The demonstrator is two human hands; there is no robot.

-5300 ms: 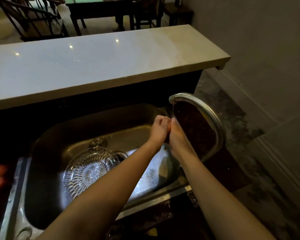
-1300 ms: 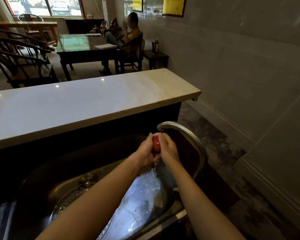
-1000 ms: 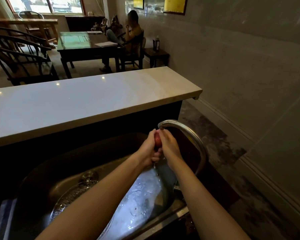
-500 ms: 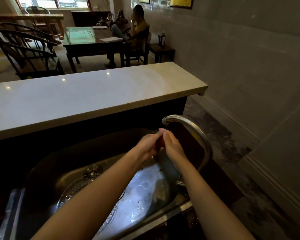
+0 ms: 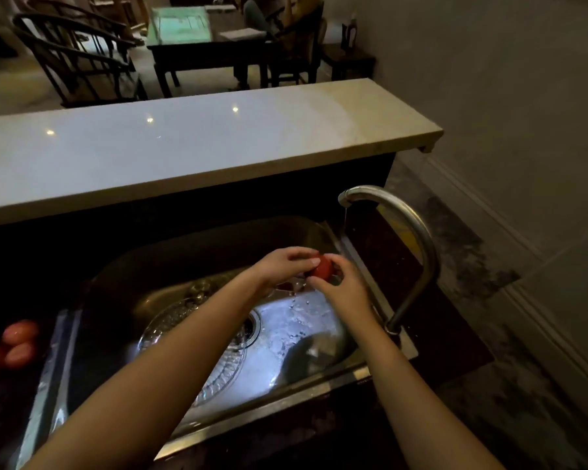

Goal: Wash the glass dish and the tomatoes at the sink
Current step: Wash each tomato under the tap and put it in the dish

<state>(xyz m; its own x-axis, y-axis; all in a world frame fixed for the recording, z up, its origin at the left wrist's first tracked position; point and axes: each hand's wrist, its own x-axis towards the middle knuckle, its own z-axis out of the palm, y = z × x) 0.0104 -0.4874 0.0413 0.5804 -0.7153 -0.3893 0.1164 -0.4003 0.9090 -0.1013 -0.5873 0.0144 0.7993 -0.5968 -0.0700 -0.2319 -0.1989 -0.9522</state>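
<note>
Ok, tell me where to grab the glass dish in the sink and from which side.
Take the glass dish by its rim on the left, reaching down from above. It lies flat on the sink floor, so only the edge gives purchase, and the left forearm covers its right part. It is probably wet, so pinch the rim firmly.

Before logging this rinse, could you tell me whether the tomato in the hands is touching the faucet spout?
Apart. The head view shows the tomato held between both hands, below and left of the faucet spout, with dark open space between them.
</note>
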